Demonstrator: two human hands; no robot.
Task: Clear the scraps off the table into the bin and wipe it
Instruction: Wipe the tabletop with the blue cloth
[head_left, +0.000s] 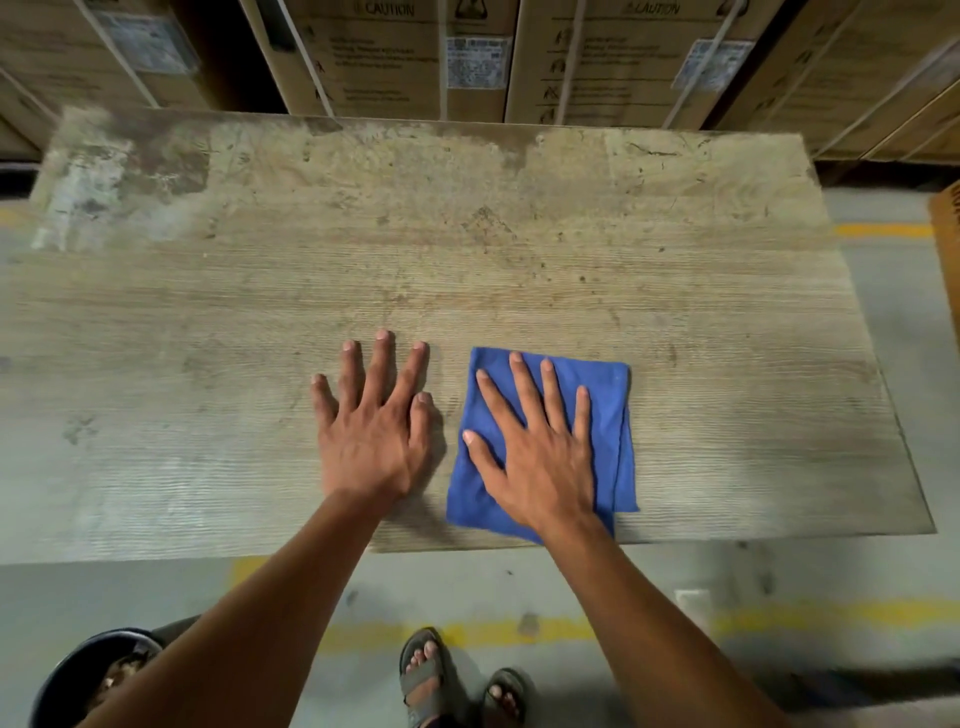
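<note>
Both hands are lying flat on the desk, fingers straight and spread wide. My right hand is pressing down on the folded blue cloth, palm covering most of it, so the whole pad is bearing on the wood for wiping. My left hand is resting just beside the cloth on bare wood, holding nothing; I judge it is bracing me while I lean in. Both arms are reaching straight forward from the near edge. No scraps are showing on the desk. Down by my left arm, the dark bin is standing on the floor, something pale lying inside. Cardboard boxes are stacked behind the desk.
</note>
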